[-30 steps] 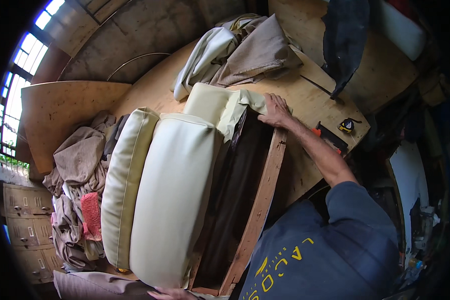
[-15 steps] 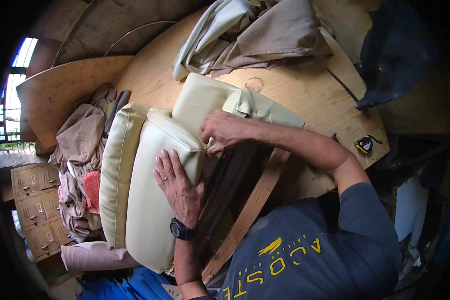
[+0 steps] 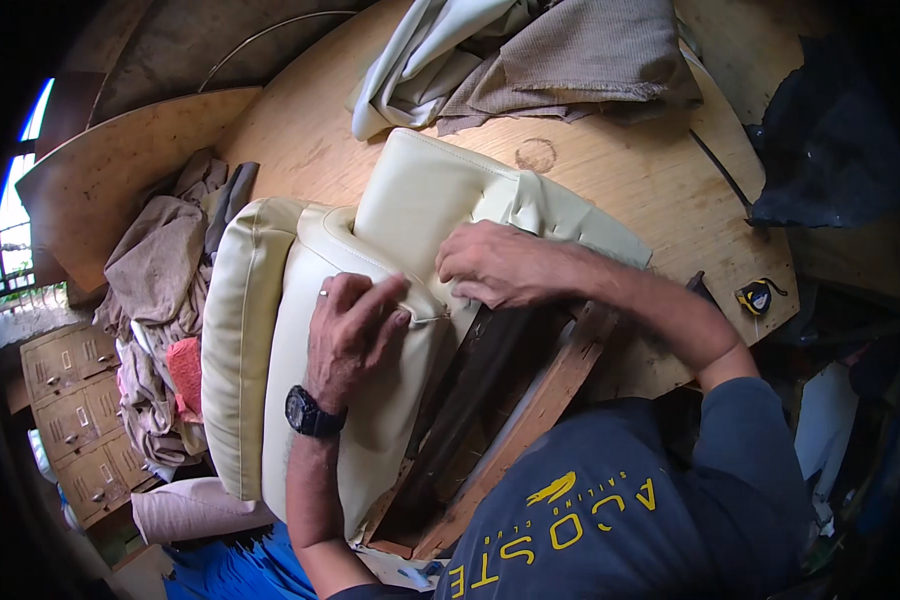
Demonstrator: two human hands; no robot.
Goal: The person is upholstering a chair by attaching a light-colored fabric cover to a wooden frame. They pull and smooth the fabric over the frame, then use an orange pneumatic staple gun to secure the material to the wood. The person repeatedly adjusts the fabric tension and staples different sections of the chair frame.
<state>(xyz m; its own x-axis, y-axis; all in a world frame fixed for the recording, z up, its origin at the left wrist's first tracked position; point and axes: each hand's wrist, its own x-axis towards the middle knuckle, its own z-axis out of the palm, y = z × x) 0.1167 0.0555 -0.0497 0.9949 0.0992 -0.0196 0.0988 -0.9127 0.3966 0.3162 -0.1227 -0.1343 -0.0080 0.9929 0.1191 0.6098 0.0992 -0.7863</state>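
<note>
A cream leather-like upholstered seat (image 3: pixel 320 290) lies on its side before me, with a puffy cream cushion (image 3: pixel 238 350) along its left. Beyond it, a cream padded arm section (image 3: pixel 420 185) has loose, gathered cover material (image 3: pixel 550 210) at its right end. My left hand (image 3: pixel 350 335), a ring on one finger, is over the seat's near right corner, its fingers bent and apart, holding nothing visible. My right hand (image 3: pixel 500 265) rests where the arm section meets the seat, its fingers curled in; whatever is between the fingertips is hidden. A bare wooden frame rail (image 3: pixel 530 430) shows below.
Brown and pale fabric (image 3: pixel 590 60) lies on the wooden table (image 3: pixel 330 110). A tape measure (image 3: pixel 757 297) sits near its right edge, below a dark sheet (image 3: pixel 820 140). More cloth (image 3: pixel 155 260) is heaped at left, above metal drawers (image 3: pixel 75 400). A rolled pinkish fabric (image 3: pixel 200 510) lies lower left.
My left hand has lifted from lying flat on the seat, and its fingers now bend near the corner. My right hand has shifted right, away from the seat corner. The view has moved slightly.
</note>
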